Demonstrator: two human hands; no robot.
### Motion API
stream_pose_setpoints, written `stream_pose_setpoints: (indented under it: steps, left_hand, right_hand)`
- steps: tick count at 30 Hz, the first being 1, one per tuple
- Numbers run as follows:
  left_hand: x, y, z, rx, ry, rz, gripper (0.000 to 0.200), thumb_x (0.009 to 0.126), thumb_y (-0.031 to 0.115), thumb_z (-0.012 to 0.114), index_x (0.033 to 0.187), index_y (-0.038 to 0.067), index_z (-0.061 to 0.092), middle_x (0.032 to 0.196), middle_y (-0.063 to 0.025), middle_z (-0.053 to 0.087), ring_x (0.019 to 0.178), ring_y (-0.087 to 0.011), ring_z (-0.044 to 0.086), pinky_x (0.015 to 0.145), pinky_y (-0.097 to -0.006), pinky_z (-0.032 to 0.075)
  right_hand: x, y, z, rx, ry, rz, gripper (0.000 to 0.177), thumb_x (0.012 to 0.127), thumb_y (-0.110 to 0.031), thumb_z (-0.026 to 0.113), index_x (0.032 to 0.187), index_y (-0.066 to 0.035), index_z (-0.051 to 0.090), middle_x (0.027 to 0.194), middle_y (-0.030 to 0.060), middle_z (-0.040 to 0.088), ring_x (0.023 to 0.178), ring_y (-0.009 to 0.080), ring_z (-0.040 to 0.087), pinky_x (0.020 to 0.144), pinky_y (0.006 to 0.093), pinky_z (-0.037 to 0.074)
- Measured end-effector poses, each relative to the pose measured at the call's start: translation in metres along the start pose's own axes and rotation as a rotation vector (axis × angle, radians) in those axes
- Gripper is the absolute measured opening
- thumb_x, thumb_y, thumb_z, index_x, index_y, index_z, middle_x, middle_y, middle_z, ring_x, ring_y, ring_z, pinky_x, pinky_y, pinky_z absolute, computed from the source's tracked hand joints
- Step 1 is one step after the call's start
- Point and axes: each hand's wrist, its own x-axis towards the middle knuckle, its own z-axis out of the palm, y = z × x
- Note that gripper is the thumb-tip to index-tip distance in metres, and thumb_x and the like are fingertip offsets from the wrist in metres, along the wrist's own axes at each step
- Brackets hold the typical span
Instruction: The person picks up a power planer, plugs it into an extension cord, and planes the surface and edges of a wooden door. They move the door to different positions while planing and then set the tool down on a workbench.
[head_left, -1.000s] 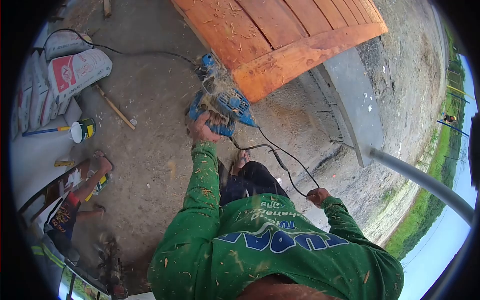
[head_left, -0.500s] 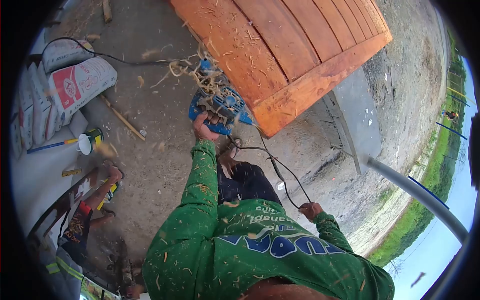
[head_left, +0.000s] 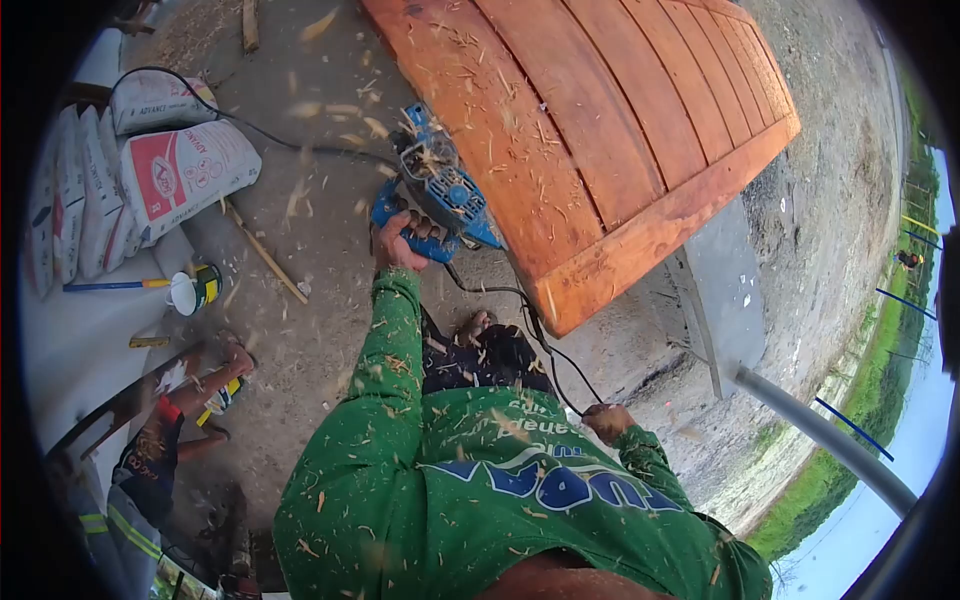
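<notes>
Free floor [head_left: 325, 250] between planer [head_left: 455, 195] and sacks [head_left: 185, 178], black cord [head_left: 300, 147] across.

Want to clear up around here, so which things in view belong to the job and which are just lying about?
Job in hand:
blue power planer, in the left grip
black cord, in the right grip
wooden panel, planer at its edge

Apparently just lying about:
piled white bags
wooden stick
small pail
</notes>
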Motion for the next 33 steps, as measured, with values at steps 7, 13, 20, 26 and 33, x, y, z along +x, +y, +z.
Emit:
stream_pose_setpoints:
  steps: [7,13,20,26,33]
  left_hand:
    - [0.031,0.045,0.024,0.594,-0.028,0.351,0.024,0.072,0.015,0.064,0.092,0.007,0.052,0.072,-0.0017,0.049,0.062,-0.0187,0.048,0.06,-0.0371,0.044]
    - [0.076,0.073,0.025,0.288,-0.114,0.213,0.021,0.072,0.015,0.062,0.089,0.007,0.053,0.072,-0.0024,0.05,0.061,-0.0187,0.048,0.059,-0.037,0.043]
    - [0.125,0.1,0.007,0.422,-0.124,0.327,0.017,0.073,0.015,0.061,0.085,0.005,0.054,0.073,-0.0033,0.051,0.061,-0.0186,0.048,0.059,-0.0369,0.043]
    - [0.128,0.137,0.069,0.183,-0.09,0.136,0.016,0.072,0.016,0.062,0.082,0.01,0.051,0.071,-0.001,0.046,0.061,-0.0182,0.045,0.062,-0.0377,0.042]
    - [0.158,0.164,0.08,0.17,-0.459,0.128,0.023,0.07,0.018,0.065,0.086,0.013,0.049,0.068,0.0003,0.041,0.061,-0.0155,0.044,0.067,-0.0362,0.041]
  right_hand:
    - [0.03,-0.053,-0.027,-0.225,-0.008,0.158,0.042,0.077,-0.046,0.064,0.08,-0.004,0.066,0.068,0.0153,0.062,0.068,0.0324,0.063,0.062,0.0423,0.047]
    - [0.031,-0.098,-0.032,0.054,0.043,0.286,0.035,0.08,-0.044,0.06,0.083,-0.009,0.067,0.076,0.0173,0.065,0.079,0.036,0.063,0.075,0.0429,0.049]
    - [0.045,-0.136,-0.037,0.172,0.054,0.242,0.023,0.082,-0.029,0.062,0.086,-0.006,0.066,0.077,0.0178,0.064,0.075,0.0312,0.065,0.067,0.0378,0.05]
    - [0.063,-0.155,-0.045,0.157,0.058,0.174,0.027,0.086,-0.028,0.06,0.089,-0.002,0.065,0.071,0.0133,0.063,0.066,0.0193,0.058,0.064,0.0337,0.047]
    - [0.079,-0.19,-0.056,0.234,0.088,0.107,0.025,0.084,-0.028,0.061,0.083,-0.003,0.065,0.073,0.0165,0.063,0.068,0.0318,0.063,0.063,0.0379,0.049]
